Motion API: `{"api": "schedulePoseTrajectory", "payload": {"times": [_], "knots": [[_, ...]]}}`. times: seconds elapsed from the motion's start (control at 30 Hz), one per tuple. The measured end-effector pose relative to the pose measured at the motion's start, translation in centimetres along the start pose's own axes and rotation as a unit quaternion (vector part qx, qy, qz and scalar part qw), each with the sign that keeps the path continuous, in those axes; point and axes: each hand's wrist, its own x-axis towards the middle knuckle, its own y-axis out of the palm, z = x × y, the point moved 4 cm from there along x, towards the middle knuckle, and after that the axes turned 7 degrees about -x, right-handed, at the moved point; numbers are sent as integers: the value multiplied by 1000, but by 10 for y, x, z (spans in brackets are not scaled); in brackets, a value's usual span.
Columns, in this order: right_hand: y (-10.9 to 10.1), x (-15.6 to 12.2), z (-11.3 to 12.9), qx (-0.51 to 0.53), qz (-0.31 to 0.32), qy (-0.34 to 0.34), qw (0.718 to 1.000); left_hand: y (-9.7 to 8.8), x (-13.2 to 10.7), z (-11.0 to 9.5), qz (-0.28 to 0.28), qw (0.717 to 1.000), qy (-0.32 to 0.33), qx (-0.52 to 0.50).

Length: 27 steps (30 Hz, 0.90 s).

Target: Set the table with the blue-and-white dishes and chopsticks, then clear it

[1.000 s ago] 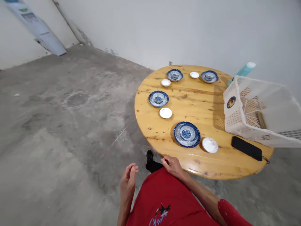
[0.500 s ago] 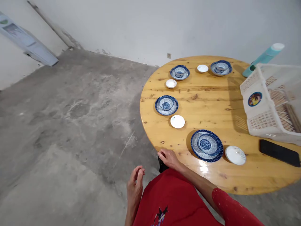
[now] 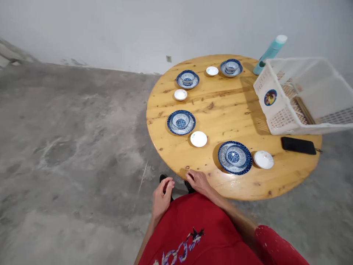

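My left hand point(image 3: 162, 195) hangs over the floor just off the table's edge, its fingers loosely bent, apart from the thumb, and holding nothing. At the near rim of the round wooden table point(image 3: 220, 121) is my right hand point(image 3: 198, 181), empty, with relaxed, slightly curled fingers. Closest to it on the tabletop is a blue-patterned plate point(image 3: 220, 162) carrying a matching bowl point(image 3: 236, 156). Small white dishes point(image 3: 198, 139) point(image 3: 264, 159) lie beside the plates. Another blue plate point(image 3: 172, 129) with a bowl point(image 3: 181, 120) sits farther left.
More plates with bowls point(image 3: 188, 78) point(image 3: 231, 67) and small white dishes point(image 3: 180, 95) point(image 3: 212, 71) stand toward the back. To the right are a white plastic basket point(image 3: 281, 114) holding sticks, a black phone point(image 3: 298, 145) and a turquoise cylinder point(image 3: 270, 53). A wall point(image 3: 110, 33) rises behind.
My view has swung to the right, so the table and its dishes appear farther left. My left hand has risen slightly and come closer to the right one. Both hands stay empty.
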Motion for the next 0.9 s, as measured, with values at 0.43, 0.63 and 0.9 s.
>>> {"api": "schedulePoseTrajectory", "payload": {"times": [0.43,0.63,0.9], "knots": [[36,55,104,-26,-21,67,997,-121,97,-7,60,996,53,33],[49,60,131,-30,-20,79,996,-150,119,23,91,996,13,16],[50,51,131,-64,-27,168,983,-131,133,14,202,978,53,0]]}}
